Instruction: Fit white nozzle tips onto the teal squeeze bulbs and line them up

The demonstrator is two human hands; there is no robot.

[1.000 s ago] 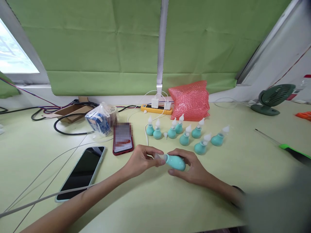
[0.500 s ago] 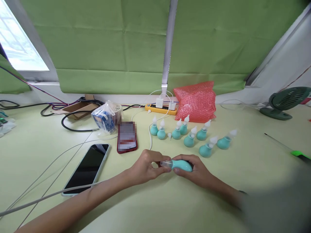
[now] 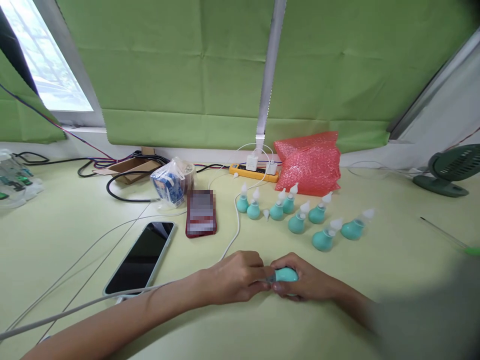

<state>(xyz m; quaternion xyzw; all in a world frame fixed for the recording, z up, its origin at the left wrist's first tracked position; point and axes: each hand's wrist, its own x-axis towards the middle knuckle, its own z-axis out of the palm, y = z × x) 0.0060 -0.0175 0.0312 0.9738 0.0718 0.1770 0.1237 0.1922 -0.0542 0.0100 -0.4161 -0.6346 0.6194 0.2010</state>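
A teal bulb nasal aspirator (image 3: 287, 275) is held level between my two hands, low over the table. My right hand (image 3: 305, 280) is closed around its soft bulb. With the fingers pinched, my left hand (image 3: 243, 277) grips the clear tube end, which is mostly covered by the fingers. Beyond the hands stand several teal aspirators with whitish tips, among them a near one (image 3: 323, 240) and one further right (image 3: 353, 229) that leans over. A loose whitish tip (image 3: 266, 214) lies among them.
Left of my hands lie a large phone (image 3: 140, 260) and a red-cased phone (image 3: 201, 215), with a white cable crossing by my left forearm. Behind are a bagged blue box (image 3: 168, 185), a yellow power strip (image 3: 243, 171) and a red bubble-wrap bag (image 3: 309, 165). A green fan (image 3: 450, 170) stands right.
Both hands have come slightly nearer with the aspirator. My left hand has rolled over, its back now facing up, and its fingers cover more of the clear tube. The view has shifted a little.
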